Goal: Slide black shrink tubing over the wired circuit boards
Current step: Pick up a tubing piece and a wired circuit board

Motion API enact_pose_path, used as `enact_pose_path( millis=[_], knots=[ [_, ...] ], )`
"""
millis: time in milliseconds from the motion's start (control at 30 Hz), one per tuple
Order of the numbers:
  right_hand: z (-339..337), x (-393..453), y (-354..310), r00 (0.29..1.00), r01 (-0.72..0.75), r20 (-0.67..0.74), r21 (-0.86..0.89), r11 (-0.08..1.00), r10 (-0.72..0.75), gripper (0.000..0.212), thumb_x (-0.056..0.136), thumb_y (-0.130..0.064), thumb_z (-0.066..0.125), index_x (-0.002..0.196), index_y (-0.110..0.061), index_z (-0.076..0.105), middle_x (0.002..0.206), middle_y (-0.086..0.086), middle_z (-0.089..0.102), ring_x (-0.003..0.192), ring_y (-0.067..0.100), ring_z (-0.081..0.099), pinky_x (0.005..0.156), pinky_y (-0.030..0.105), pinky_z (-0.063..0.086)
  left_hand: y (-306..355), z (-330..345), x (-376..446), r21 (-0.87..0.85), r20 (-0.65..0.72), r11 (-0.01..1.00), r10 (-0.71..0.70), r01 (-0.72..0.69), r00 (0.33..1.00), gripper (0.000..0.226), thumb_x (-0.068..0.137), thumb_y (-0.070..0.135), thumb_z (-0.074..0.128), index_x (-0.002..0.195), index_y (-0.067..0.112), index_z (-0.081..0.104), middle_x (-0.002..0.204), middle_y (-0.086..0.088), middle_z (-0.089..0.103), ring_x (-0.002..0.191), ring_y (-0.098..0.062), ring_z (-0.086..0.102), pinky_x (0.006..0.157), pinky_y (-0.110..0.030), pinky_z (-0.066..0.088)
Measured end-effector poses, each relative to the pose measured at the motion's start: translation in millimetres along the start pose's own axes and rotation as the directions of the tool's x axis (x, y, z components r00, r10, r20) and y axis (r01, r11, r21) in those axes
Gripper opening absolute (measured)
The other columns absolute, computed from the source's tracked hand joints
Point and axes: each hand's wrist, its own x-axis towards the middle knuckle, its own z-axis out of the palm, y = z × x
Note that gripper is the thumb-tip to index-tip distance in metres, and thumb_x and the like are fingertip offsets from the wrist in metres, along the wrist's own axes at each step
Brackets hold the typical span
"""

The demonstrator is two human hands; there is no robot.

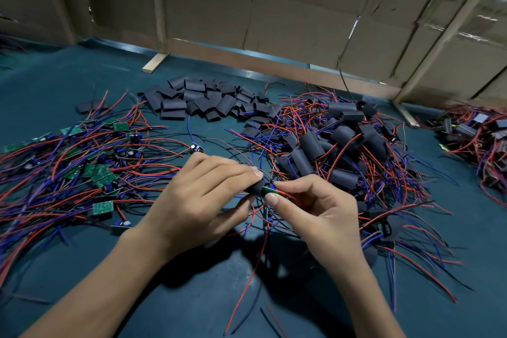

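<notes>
My left hand (200,195) grips a piece of black shrink tubing (256,189) between thumb and fingers, just above the table. A green circuit board (266,190) pokes out of the tube's right end. My right hand (312,214) pinches that board's end and its red wire between thumb and forefinger. Red, blue and black wires trail down from the board toward me. Most of the tube is hidden under my left fingers.
On the dark teal table (192,282), bare green boards with wires (90,167) lie left, flat black tubing pieces (203,101) at the back, sleeved boards (345,143) right. Another wired heap (477,140) sits far right. Cardboard walls (274,8) close the back.
</notes>
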Motion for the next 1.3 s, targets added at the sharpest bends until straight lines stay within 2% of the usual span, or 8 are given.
enact_pose_path(
  millis=[300, 533, 600, 733, 833, 967, 1067, 1300],
  knots=[
    [-3, 3, 3, 1.0, -0.006, 0.005, -0.063, 0.998, 0.007, 0.006, 0.076, -0.014, 0.081, 0.082, -0.013, 0.081, 0.07, 0.004, 0.071, 0.047, 0.01, 0.055, 0.05, 0.015, 0.042, 2, 0, 4, 0.03, 0.033, 0.999, 0.038, -0.039, 0.999, 0.028, 0.091, 0.015, 0.072, 0.115, 0.001, 0.073, 0.11, -0.006, 0.072, 0.096, -0.028, 0.07, 0.081, -0.04, 0.049],
    [-5, 3, -4, 0.996, 0.066, 0.067, -0.129, 0.989, -0.058, 0.009, 0.078, -0.009, 0.083, 0.085, -0.013, 0.08, 0.106, 0.005, 0.074, 0.102, 0.021, 0.071, 0.074, 0.033, 0.054, 9, -4, 9, 0.048, 0.019, 0.994, 0.093, -0.094, 0.995, 0.03, 0.093, 0.019, 0.071, 0.119, 0.004, 0.071, 0.108, -0.005, 0.072, 0.087, -0.022, 0.07, 0.078, -0.045, 0.047],
    [-5, 4, -12, 0.998, 0.05, 0.049, -0.05, 0.997, -0.047, 0.009, 0.075, -0.006, 0.082, 0.082, -0.005, 0.078, 0.101, 0.008, 0.077, 0.089, 0.018, 0.073, 0.075, 0.025, 0.054, 9, -8, 16, 0.05, 0.019, 0.992, 0.115, -0.116, 0.993, 0.036, 0.094, 0.024, 0.071, 0.126, 0.007, 0.069, 0.114, -0.001, 0.071, 0.096, -0.019, 0.07, 0.083, -0.047, 0.047],
    [-39, 7, -39, 0.98, 0.063, -0.186, -0.02, 0.998, -0.065, 0.019, 0.07, -0.022, 0.088, 0.085, -0.014, 0.079, 0.07, 0.003, 0.071, 0.042, 0.007, 0.046, 0.042, 0.013, 0.035, -16, -25, 24, 0.052, 0.052, 0.995, -0.083, 0.08, 0.995, 0.051, 0.098, 0.037, 0.061, 0.144, 0.015, 0.053, 0.133, 0.0, 0.062, 0.119, -0.019, 0.058, 0.096, -0.042, 0.037],
    [-85, 2, -58, 0.941, 0.018, -0.336, -0.07, 0.997, -0.041, 0.024, 0.073, -0.026, 0.086, 0.09, -0.013, 0.074, 0.074, 0.01, 0.072, 0.042, 0.015, 0.042, 0.039, 0.016, 0.034, -59, -34, 27, 0.252, 0.318, 0.923, -0.362, 0.29, 0.876, 0.044, 0.099, 0.037, 0.053, 0.14, 0.021, 0.057, 0.127, -0.002, 0.064, 0.119, -0.026, 0.055, 0.096, -0.041, 0.033],
    [-113, 1, -39, 0.865, -0.377, -0.479, -0.422, 0.824, 0.15, 0.017, 0.079, -0.011, 0.083, 0.092, -0.02, 0.076, 0.086, 0.005, 0.077, 0.077, 0.018, 0.07, 0.066, 0.027, 0.055, -89, -18, 28, 0.369, 0.681, 0.856, -0.515, 0.363, 0.521, 0.039, 0.099, 0.036, 0.057, 0.137, 0.026, 0.058, 0.133, -0.002, 0.053, 0.125, -0.025, 0.046, 0.106, -0.039, 0.037],
    [-102, 0, -23, 0.807, -0.518, -0.587, -0.649, 0.557, 0.066, 0.023, 0.088, -0.022, 0.076, 0.111, -0.019, 0.075, 0.106, 0.011, 0.071, 0.104, 0.032, 0.064, 0.097, 0.044, 0.049, -97, -4, 33, 0.403, 0.649, 0.818, -0.572, 0.411, 0.502, 0.037, 0.097, 0.03, 0.061, 0.134, 0.023, 0.06, 0.127, -0.008, 0.047, 0.12, -0.03, 0.048, 0.104, -0.037, 0.04],
    [-39, 16, -38, 0.855, -0.111, -0.431, -0.694, 0.712, -0.287, 0.012, 0.093, -0.02, 0.07, 0.105, -0.02, 0.075, 0.104, -0.003, 0.07, 0.102, 0.021, 0.064, 0.096, 0.039, 0.049, -107, -4, 46, 0.445, 0.62, 0.737, -0.663, 0.508, 0.419, 0.019, 0.091, 0.022, 0.068, 0.107, 0.013, 0.075, 0.107, -0.013, 0.072, 0.101, -0.033, 0.065, 0.084, -0.038, 0.054]
  ],
)
